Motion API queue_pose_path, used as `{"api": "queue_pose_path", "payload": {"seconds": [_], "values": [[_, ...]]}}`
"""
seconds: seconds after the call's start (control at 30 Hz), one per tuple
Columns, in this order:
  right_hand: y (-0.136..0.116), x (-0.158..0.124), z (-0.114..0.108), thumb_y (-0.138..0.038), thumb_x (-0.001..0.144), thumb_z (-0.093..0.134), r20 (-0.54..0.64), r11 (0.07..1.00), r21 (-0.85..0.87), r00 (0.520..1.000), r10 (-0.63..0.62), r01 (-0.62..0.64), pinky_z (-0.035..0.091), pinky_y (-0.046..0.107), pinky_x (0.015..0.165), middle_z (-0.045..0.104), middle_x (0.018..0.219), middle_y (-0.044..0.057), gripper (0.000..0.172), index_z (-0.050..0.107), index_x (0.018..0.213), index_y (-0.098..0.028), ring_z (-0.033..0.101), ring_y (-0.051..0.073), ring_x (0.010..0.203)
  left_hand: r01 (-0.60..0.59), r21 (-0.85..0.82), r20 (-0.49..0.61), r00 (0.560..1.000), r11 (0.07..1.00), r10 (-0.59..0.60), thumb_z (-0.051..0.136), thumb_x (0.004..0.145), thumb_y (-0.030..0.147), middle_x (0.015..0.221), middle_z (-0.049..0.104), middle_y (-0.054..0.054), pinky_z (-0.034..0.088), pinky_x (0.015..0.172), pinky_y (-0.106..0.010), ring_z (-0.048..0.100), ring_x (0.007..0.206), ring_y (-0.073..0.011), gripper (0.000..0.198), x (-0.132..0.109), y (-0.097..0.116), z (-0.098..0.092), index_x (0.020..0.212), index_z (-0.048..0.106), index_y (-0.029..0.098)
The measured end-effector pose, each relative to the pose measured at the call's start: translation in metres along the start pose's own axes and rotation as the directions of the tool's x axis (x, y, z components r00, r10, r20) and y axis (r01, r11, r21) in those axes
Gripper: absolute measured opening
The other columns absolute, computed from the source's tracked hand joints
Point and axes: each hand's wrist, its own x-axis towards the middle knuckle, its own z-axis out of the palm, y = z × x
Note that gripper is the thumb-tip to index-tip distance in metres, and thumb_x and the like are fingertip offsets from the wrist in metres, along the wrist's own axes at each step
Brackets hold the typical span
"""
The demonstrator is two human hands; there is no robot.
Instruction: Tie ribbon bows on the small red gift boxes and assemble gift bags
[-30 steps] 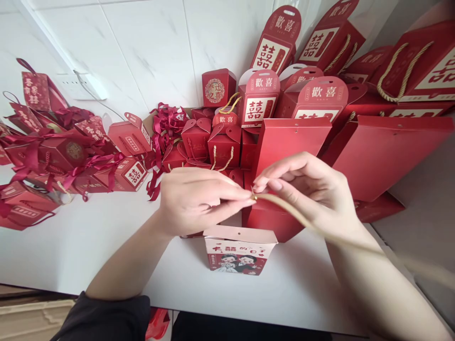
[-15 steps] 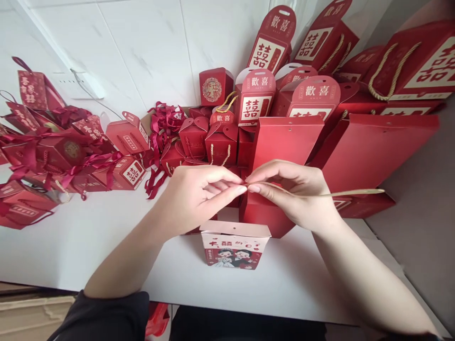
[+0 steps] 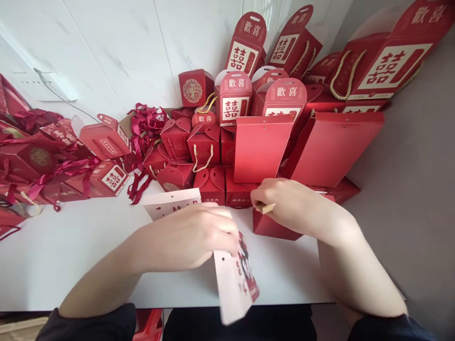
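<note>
My left hand (image 3: pixel 194 234) is closed around a small pink and red gift box (image 3: pixel 232 286) with a cartoon couple on its front. The box is tilted over near the table's front edge, and its pale top with a small hole faces me. Behind my left hand stands a second pale pink box (image 3: pixel 172 201), partly covered by the hand. My right hand (image 3: pixel 280 201) is closed on a tan ribbon (image 3: pixel 266 208), of which only a short end shows. That hand is in front of a tall red box (image 3: pixel 263 149) and hides part of it.
Red gift boxes with rope handles (image 3: pixel 204 147) are stacked against the tiled wall. More boxes with dark red ribbons (image 3: pixel 83 173) crowd the left. A second tall red box (image 3: pixel 341 147) leans at the right. The white table (image 3: pixel 117 270) ends close to my body.
My hands have parted; both were pinching the tan ribbon. My left hand now grips and tilts the small cartoon box, while the right keeps the ribbon. The view has swung right.
</note>
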Motion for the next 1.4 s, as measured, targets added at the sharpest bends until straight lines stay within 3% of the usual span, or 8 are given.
{"api": "queue_pose_path", "payload": {"seconds": [0.17,0.3,0.53,0.63,0.73,0.9,1.2,1.4], "values": [[0.015,-0.003,0.009,0.002,0.08,0.045,-0.018,0.983,-0.114,0.99,0.143,-0.144,0.026,0.03,0.052,0.057,0.06,0.002,0.028,0.055,0.064,-0.018,0.043,0.015,0.051,-0.011,0.1,-0.201,0.979,0.995,0.031,0.056,0.09,0.012,0.093,0.069,-0.003,0.042,0.078,-0.031,0.057,0.086,-0.0171,0.02,0.021,-0.014,0.014,0.071,0.061,0.018],[0.023,-0.006,-0.001,-0.006,0.089,0.049,-0.209,0.994,0.102,0.976,0.059,-0.039,0.037,0.029,0.062,0.063,0.072,0.003,0.021,0.059,0.076,-0.018,0.053,0.016,0.065,0.065,0.1,-0.401,0.916,0.993,-0.019,0.055,0.09,0.017,0.078,0.064,-0.002,0.042,0.067,-0.028,0.054,0.069,-0.0139,0.011,0.025,-0.038,0.028,0.081,0.061,0.017],[0.019,-0.016,-0.015,-0.014,0.092,0.056,-0.278,0.842,0.476,0.952,-0.129,0.253,0.048,0.022,0.073,0.069,0.095,-0.001,0.014,0.064,0.1,-0.022,0.064,0.012,0.082,0.399,-0.436,-0.045,0.886,0.807,-0.462,0.043,0.099,0.038,0.117,0.068,-0.007,0.051,0.075,-0.025,0.068,0.096,-0.0182,0.037,0.014,-0.036,0.013,0.133,0.049,0.025],[0.014,-0.013,-0.01,-0.013,0.092,0.055,-0.207,0.814,0.516,0.961,-0.183,0.267,0.048,0.022,0.069,0.069,0.099,-0.002,0.018,0.064,0.103,-0.024,0.063,0.011,0.08,0.553,-0.358,0.083,0.821,0.752,-0.564,0.069,0.08,0.049,0.11,0.071,-0.007,0.05,0.063,-0.026,0.07,0.091,-0.0247,0.068,0.009,-0.023,0.009,0.139,0.044,0.029],[0.01,-0.007,-0.004,-0.01,0.091,0.055,-0.192,0.809,0.515,0.958,-0.214,0.284,0.047,0.022,0.065,0.069,0.097,-0.002,0.017,0.063,0.098,-0.023,0.062,0.011,0.074,0.663,-0.266,0.079,0.738,0.699,-0.67,0.066,0.083,0.04,0.089,0.072,-0.002,0.044,0.051,-0.023,0.068,0.068,-0.0197,0.053,0.009,-0.021,0.012,0.133,0.051,0.033],[0.009,0.0,0.006,-0.008,0.091,0.053,-0.207,0.87,0.423,0.961,-0.181,0.255,0.044,0.025,0.06,0.07,0.092,0.0,0.019,0.064,0.098,-0.022,0.06,0.013,0.069,0.587,-0.331,-0.062,0.767,0.738,-0.638,0.065,0.082,0.025,0.099,0.071,0.003,0.047,0.066,-0.023,0.068,0.081,-0.0162,0.038,0.017,-0.033,0.016,0.119,0.057,0.031],[0.012,0.006,0.009,-0.014,0.092,0.058,-0.292,0.871,0.379,0.934,-0.206,0.311,0.048,0.029,0.077,0.07,0.093,0.004,0.011,0.067,0.095,-0.018,0.062,0.019,0.089,0.53,-0.309,-0.007,0.829,0.79,-0.559,0.06,0.089,0.029,0.103,0.075,0.003,0.049,0.08,-0.024,0.068,0.095,-0.0167,0.022,0.013,-0.04,0.017,0.107,0.072,0.028],[0.013,0.008,0.017,-0.009,0.089,0.056,-0.211,0.847,0.437,0.95,-0.23,0.302,0.045,0.026,0.062,0.068,0.089,0.002,0.016,0.065,0.095,-0.021,0.06,0.015,0.073,0.585,-0.468,0.086,0.776,0.662,-0.625,0.062,0.088,0.034,0.106,0.074,0.003,0.052,0.075,-0.022,0.07,0.093,-0.0162,0.028,0.016,-0.038,0.014,0.114,0.069,0.028]]}}
